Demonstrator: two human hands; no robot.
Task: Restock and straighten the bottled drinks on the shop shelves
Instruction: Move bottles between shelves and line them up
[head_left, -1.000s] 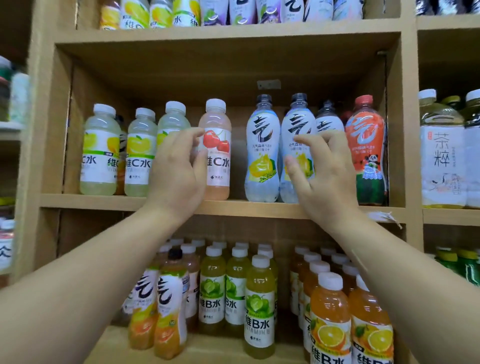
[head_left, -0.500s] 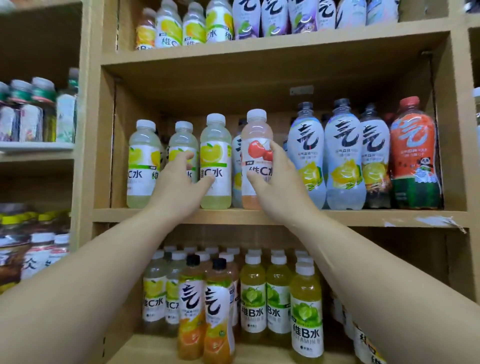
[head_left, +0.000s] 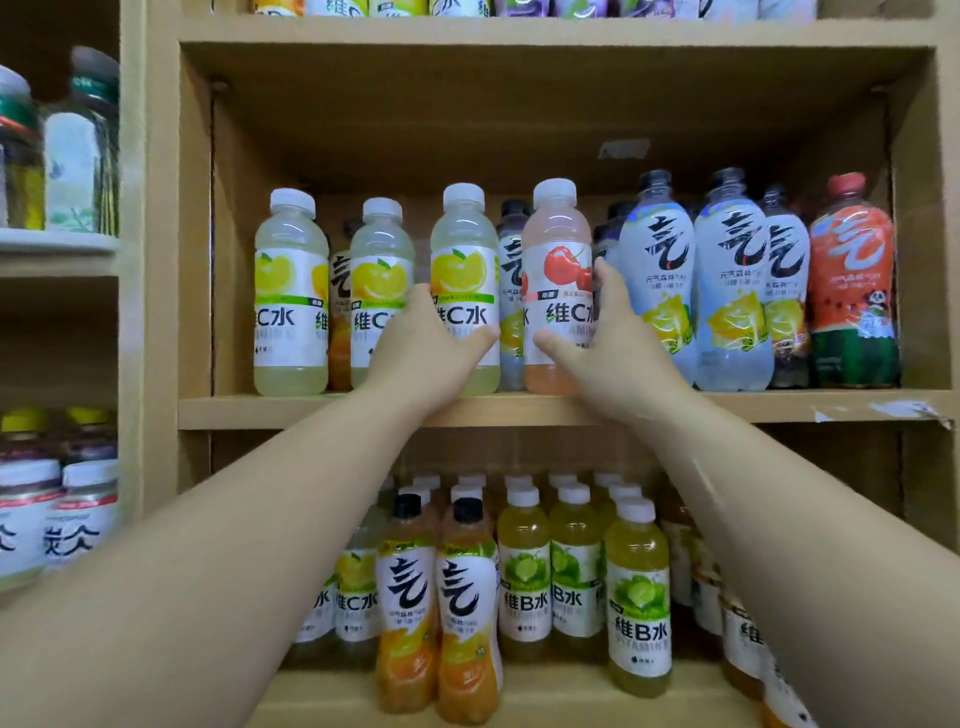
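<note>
On the middle shelf (head_left: 727, 406) stands a row of bottled drinks. My left hand (head_left: 426, 343) grips the third pale-yellow lemon bottle (head_left: 464, 249), thumb on its right side and fingers round its left. My right hand (head_left: 608, 338) grips the pink cherry bottle (head_left: 556, 244) beside it, thumb across the label's lower front and fingers behind its right side. Both bottles stand upright on the shelf. Two more lemon bottles (head_left: 291, 291) stand to the left.
Right of my hands stand tall white sparkling-water bottles (head_left: 657, 260) and a red watermelon bottle (head_left: 852, 280). A dark-capped bottle (head_left: 511, 270) sits behind, between the two gripped bottles. The lower shelf holds green-label bottles (head_left: 636, 597) and orange ones (head_left: 465, 613). More bottles fill the left unit.
Both hands moved left from one second ago. The left hand shifted from the second lemon bottle to the third, and the right hand closed round the pink bottle. The camera came closer.
</note>
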